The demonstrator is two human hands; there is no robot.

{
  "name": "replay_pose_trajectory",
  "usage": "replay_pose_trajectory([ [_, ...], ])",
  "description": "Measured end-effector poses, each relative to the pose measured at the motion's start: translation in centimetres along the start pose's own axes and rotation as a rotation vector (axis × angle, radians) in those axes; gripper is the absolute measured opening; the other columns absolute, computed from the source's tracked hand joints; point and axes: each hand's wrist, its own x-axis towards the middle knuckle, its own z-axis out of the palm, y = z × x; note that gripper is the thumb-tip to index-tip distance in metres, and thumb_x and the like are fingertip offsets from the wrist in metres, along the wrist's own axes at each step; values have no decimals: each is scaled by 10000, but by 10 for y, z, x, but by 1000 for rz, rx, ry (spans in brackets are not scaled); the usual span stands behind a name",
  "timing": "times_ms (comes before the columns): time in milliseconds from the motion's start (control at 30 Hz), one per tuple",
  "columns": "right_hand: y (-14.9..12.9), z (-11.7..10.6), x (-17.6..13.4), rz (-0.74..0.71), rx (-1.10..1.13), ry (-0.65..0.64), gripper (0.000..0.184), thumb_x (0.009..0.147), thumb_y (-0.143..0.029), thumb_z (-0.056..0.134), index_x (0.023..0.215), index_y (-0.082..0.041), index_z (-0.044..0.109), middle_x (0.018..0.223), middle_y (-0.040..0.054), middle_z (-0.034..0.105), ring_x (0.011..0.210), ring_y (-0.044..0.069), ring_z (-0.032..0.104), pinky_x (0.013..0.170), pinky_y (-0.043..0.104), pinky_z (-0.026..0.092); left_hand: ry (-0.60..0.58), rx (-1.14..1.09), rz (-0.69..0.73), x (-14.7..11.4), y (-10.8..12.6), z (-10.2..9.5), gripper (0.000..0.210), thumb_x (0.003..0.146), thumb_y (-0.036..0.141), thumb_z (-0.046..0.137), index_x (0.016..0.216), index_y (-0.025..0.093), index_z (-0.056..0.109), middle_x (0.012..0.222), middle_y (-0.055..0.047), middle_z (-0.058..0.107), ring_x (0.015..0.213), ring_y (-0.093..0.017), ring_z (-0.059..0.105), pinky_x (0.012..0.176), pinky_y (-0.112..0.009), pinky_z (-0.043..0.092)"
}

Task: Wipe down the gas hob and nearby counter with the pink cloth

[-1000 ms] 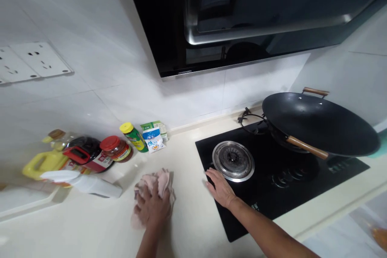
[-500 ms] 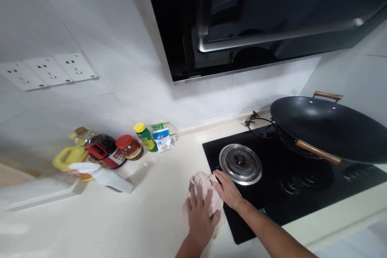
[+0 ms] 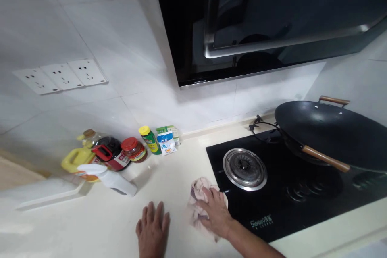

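A crumpled pale pink cloth [image 3: 198, 197] lies on the white countertop [image 3: 178, 193], against the left edge of the black gas stove [image 3: 263, 201]. My right hand [image 3: 218, 213] is over the cloth, its fingers curled onto the fabric and gripping it. To the left, my left hand [image 3: 152, 227] rests palm down on the countertop with its fingers stretched out, holding nothing. It is apart from the cloth.
A black wok [image 3: 326, 129] with wooden handles sits on the stove, right of a bare burner [image 3: 244, 168]. Along the wall stand a white spray bottle [image 3: 109, 179], a red-lidded jar [image 3: 134, 150] and a yellow-capped container [image 3: 150, 140]. A range hood [image 3: 256, 16] hangs above.
My left hand has left the cloth and moved left onto the countertop. My right hand has shifted from the cloth's right edge to over it. The view has moved slightly.
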Motion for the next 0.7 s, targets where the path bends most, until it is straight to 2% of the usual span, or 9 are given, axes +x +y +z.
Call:
replay_pose_trajectory([
  [67, 9, -9, 14, -28, 3, 42, 540, 735, -362, 874, 1240, -375, 685, 1505, 60, 535, 1278, 374, 530, 1035, 560, 481, -9, 6, 0, 0, 4, -2, 544, 1026, 449, 328, 1512, 292, 517, 1686, -110, 380, 1581, -327, 282, 1233, -546, 294],
  [167, 28, -31, 42, -15, 5, 165, 508, 782, -248, 812, 1265, -334, 678, 1502, 85, 512, 1272, 337, 533, 1028, 495, 496, -14, -1, -4, 0, 5, -4, 535, 1022, 451, 352, 1504, 298, 527, 1679, -110, 394, 1576, -322, 297, 1233, -540, 293],
  [300, 55, -52, 68, 141, -42, 305, 468, 820, -255, 757, 1276, -325, 681, 1531, 107, 488, 1283, 379, 504, 1045, 585, 449, -11, -9, -16, 0, 3, -3, 531, 1015, 451, 379, 1497, 292, 537, 1678, -108, 396, 1576, -320, 294, 1234, -541, 288],
  [400, 70, -52, 69, 243, -81, 289, 443, 782, -224, 760, 1217, -291, 707, 1515, 127, 523, 1346, 441, 449, 1057, 673, 393, -16, -27, -14, -1, 4, -5, 529, 1013, 445, 378, 1493, 293, 542, 1675, -112, 400, 1573, -324, 301, 1231, -542, 294],
  [467, 73, -46, 56, 259, -128, 258, 462, 778, -216, 735, 1235, -268, 698, 1535, 136, 516, 1395, 458, 414, 1072, 687, 370, -24, -41, -11, -1, 4, -6, 532, 1014, 448, 369, 1496, 299, 538, 1675, -110, 400, 1574, -323, 299, 1233, -544, 292],
  [533, 71, -38, 30, 263, -201, 248, 472, 812, -243, 682, 1283, -267, 676, 1580, 121, 480, 1443, 441, 382, 1103, 659, 356, -40, -43, -14, -1, 4, -7, 540, 1014, 454, 364, 1505, 297, 527, 1682, -112, 387, 1582, -324, 284, 1238, -543, 286],
  [633, 67, -21, -33, 225, -282, 270, 466, 863, -316, 610, 1327, -307, 660, 1621, 73, 445, 1481, 402, 367, 1124, 587, 364, -60, -21, -23, -2, 3, -5, 548, 1014, 449, 366, 1522, 296, 504, 1695, -116, 359, 1594, -326, 254, 1249, -539, 269],
  [700, 69, -3, -81, 197, -319, 281, 471, 849, -389, 628, 1317, -367, 672, 1593, 42, 491, 1433, 408, 441, 1081, 560, 408, -64, -7, -20, -1, 2, -2, 548, 1011, 444, 377, 1529, 305, 490, 1701, -109, 348, 1598, -322, 243, 1255, -539, 262],
])
